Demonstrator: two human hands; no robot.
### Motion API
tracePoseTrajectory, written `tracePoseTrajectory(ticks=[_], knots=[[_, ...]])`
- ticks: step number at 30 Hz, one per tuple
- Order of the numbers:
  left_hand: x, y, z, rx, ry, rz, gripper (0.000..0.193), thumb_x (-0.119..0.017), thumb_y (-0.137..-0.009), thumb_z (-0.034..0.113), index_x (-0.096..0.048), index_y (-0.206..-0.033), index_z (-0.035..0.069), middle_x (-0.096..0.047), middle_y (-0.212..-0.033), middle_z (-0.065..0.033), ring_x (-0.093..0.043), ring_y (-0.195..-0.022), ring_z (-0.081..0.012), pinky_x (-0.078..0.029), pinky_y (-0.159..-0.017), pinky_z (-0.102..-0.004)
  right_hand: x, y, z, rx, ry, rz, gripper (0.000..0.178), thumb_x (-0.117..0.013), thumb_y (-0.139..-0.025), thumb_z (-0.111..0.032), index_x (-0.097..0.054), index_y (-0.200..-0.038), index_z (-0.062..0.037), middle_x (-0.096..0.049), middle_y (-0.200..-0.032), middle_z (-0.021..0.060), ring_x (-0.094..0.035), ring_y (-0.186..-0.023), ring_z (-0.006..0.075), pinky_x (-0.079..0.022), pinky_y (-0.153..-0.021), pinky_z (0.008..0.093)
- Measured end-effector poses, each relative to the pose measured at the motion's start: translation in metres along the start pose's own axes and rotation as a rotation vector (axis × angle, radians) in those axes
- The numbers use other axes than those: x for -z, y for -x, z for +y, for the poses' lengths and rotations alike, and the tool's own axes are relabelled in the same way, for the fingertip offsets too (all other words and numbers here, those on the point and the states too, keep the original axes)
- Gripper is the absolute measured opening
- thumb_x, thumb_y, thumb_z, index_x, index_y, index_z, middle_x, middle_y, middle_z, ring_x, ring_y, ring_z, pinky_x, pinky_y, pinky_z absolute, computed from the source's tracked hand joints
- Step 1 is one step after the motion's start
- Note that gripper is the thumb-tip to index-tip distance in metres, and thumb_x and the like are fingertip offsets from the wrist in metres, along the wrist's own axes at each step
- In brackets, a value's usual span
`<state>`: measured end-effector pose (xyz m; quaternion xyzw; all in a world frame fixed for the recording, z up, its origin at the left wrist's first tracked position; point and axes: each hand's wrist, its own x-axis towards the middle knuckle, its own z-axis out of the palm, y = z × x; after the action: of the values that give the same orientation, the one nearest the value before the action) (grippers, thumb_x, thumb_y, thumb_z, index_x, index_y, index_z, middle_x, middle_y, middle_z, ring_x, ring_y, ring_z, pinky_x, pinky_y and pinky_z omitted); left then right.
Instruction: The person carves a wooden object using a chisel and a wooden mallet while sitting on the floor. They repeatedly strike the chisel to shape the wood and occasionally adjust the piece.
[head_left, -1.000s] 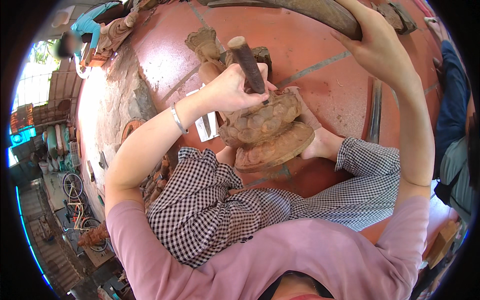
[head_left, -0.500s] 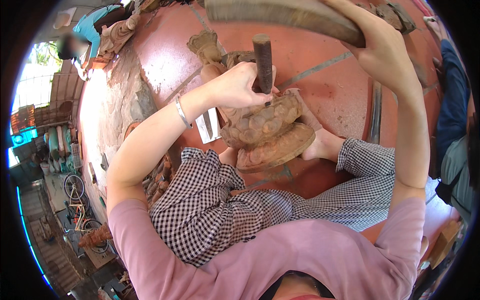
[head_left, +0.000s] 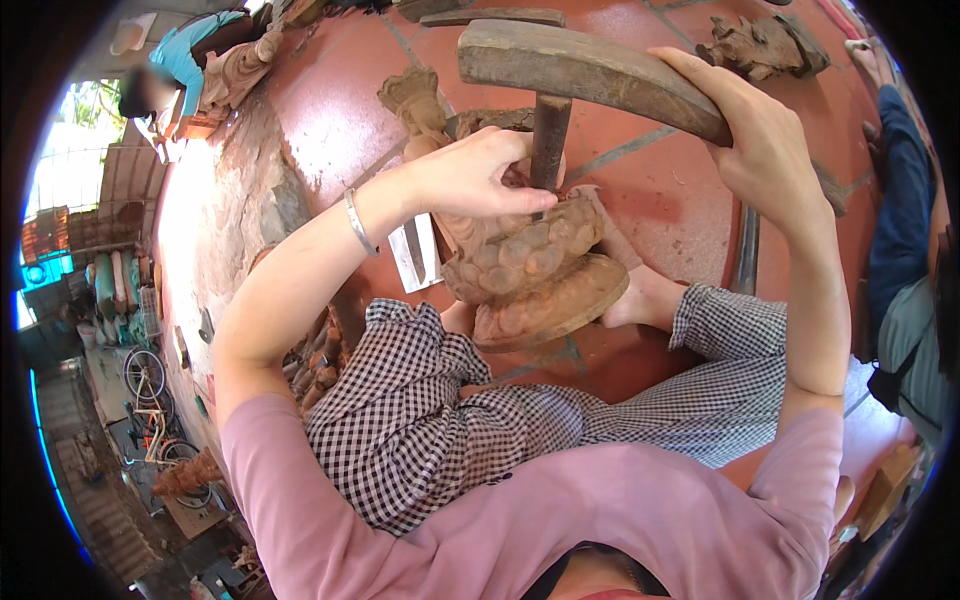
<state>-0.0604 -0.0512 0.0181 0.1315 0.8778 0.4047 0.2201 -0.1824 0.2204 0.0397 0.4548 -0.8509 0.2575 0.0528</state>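
Note:
A brown wooden statue (head_left: 530, 255) lies on the floor between my feet, its round base with carved petals towards me. My left hand (head_left: 485, 178) is closed round a dark-handled chisel (head_left: 549, 145), which stands nearly upright with its lower end at the petals; the blade tip is hard to see. My right hand (head_left: 755, 125) grips one end of a thick, slightly curved wooden mallet (head_left: 590, 72). The mallet's other half lies across the top of the chisel handle, seemingly in contact with it.
A white sheet with a blade-like tool (head_left: 414, 250) lies left of the statue. Another carved wood piece (head_left: 760, 48) sits at the far right, and a dark metal bar (head_left: 747, 250) rests nearer. A co-worker in blue (head_left: 185, 55) is at the far left; another person's leg (head_left: 905, 200) is at the right.
The mallet has come down and nearer, from above the chisel onto the top of its handle. The chisel handle has shifted slightly to the right and tilted a little. The statue has barely moved.

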Motion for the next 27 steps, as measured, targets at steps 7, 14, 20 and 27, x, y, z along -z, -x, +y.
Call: tracePoseTrajectory(ticks=[7,14,20,27], knots=[[-0.006,0.009,-0.009,-0.172,0.202,0.130,0.023,-0.073,-0.086,0.020,-0.061,-0.096,0.002,-0.066,-0.085,-0.0070,-0.063,-0.079,-0.0180,-0.052,-0.073,-0.0315,-0.025,0.013,0.010,-0.046,-0.207,-0.006,0.064,-0.060,-0.076,0.005,-0.054,-0.135,-0.0191,-0.066,-0.118,0.0126,-0.061,-0.109,0.0338,-0.050,-0.089,0.0403],[-0.011,0.009,-0.025,-0.084,0.270,0.188,0.023,-0.072,-0.089,0.020,-0.061,-0.096,0.002,-0.063,-0.085,-0.0039,-0.060,-0.081,-0.0114,-0.052,-0.073,-0.0290,-0.028,0.004,0.020,-0.036,-0.417,0.025,0.064,-0.063,-0.079,0.006,-0.050,-0.139,-0.0112,-0.064,-0.123,0.0129,-0.059,-0.113,0.0243,-0.047,-0.093,0.0351],[-0.017,0.006,-0.035,-0.126,0.324,0.189,0.024,-0.073,-0.088,0.020,-0.061,-0.096,0.001,-0.062,-0.084,-0.0035,-0.058,-0.079,-0.0109,-0.051,-0.070,-0.0286,0.005,-0.018,0.001,-0.119,-0.620,-0.027,0.062,-0.066,-0.078,0.009,-0.049,-0.136,-0.0024,-0.061,-0.120,0.0104,-0.056,-0.111,0.0180,-0.044,-0.095,0.0310],[-0.012,0.003,-0.025,-0.002,0.182,0.135,0.017,-0.070,-0.091,0.013,-0.059,-0.095,0.001,-0.063,-0.086,-0.0035,-0.063,-0.088,-0.0125,-0.052,-0.078,-0.0281,0.018,-0.030,-0.015,-0.074,-0.539,-0.009,0.060,-0.067,-0.075,0.009,-0.051,-0.132,0.0007,-0.061,-0.117,0.0125,-0.056,-0.112,0.0204,-0.044,-0.096,0.0314]])
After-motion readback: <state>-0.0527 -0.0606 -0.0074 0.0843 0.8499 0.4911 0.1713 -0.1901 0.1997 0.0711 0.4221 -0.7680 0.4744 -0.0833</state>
